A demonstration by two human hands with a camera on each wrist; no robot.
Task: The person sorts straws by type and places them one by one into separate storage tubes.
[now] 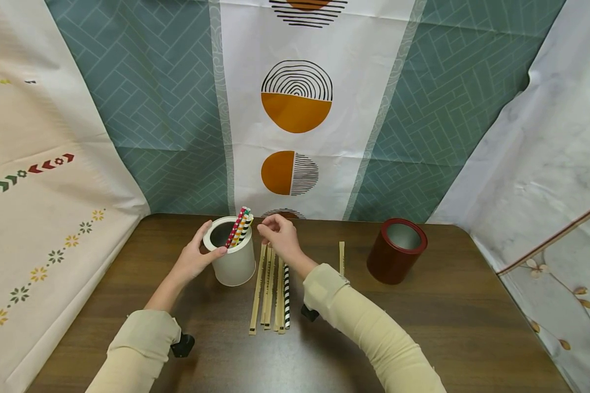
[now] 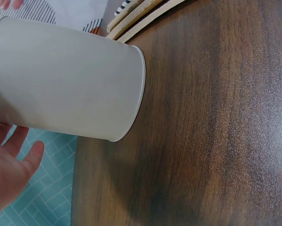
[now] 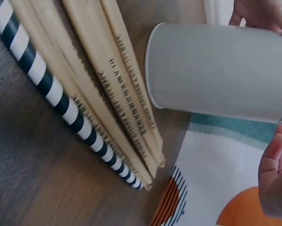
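Note:
My left hand (image 1: pixel 196 259) holds the white canister (image 1: pixel 233 267) by its rim, with the thumb at the front and the fingers along the left side. Several patterned paper straws (image 1: pixel 238 229), among them dotted red and striped ones, lean out of its right side. My right hand (image 1: pixel 281 237) hovers just right of the canister, fingers loosely curled, with nothing visible in them. Below it lie several slim sticks in printed tan paper sleeves (image 3: pixel 108 70), side by side. A black-and-white striped straw (image 3: pixel 60 103) lies along their right edge.
A dark red canister (image 1: pixel 395 256) stands open-topped at the table's right. One more tan paper sleeve (image 1: pixel 341 256) lies between it and the group, partly hidden by my right sleeve. Patterned cloth (image 1: pixel 295 120) hangs behind the wooden table (image 1: pixel 452 327).

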